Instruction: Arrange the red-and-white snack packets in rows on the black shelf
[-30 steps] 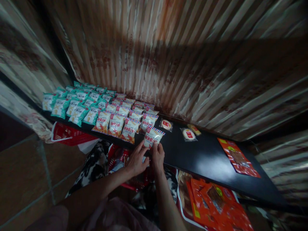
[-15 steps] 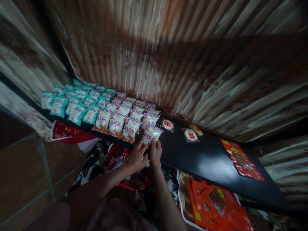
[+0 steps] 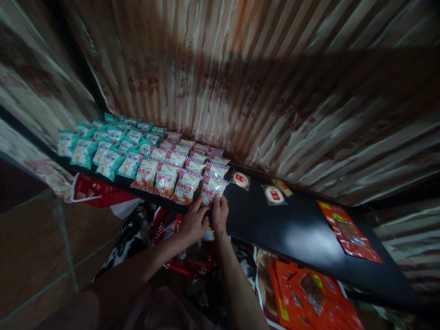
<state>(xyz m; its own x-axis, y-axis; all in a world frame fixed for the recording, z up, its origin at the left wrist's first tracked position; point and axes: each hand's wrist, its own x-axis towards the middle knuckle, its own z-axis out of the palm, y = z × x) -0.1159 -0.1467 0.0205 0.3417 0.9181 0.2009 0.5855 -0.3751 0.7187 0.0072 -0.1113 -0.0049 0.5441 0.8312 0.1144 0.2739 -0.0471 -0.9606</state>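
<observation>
At the front right corner of the rows of white, red-printed snack bags [image 3: 166, 178] stands one snack bag [image 3: 212, 187] with a striped top edge, leaning back on the black shelf [image 3: 261, 215]. My left hand [image 3: 195, 223] grips its lower left corner with bent fingers. From the right, my right hand [image 3: 220, 213] pinches the bag's lower right corner. Behind and left of it are more bags of the same kind, and left of those stand several teal snack bags [image 3: 110, 163].
Round wrapped crackers [image 3: 274, 195] and a red flat packet [image 3: 349, 230] lie farther right on the shelf. Below are a red basket [image 3: 92, 190], another red basket [image 3: 172, 262] by my knees, and a pile of orange packets [image 3: 311, 293]. A pleated curtain [image 3: 220, 82] hangs behind.
Both hands have shifted the front right snack bag slightly left, closer to the neighbouring bag in the front row. The view has moved slightly.
</observation>
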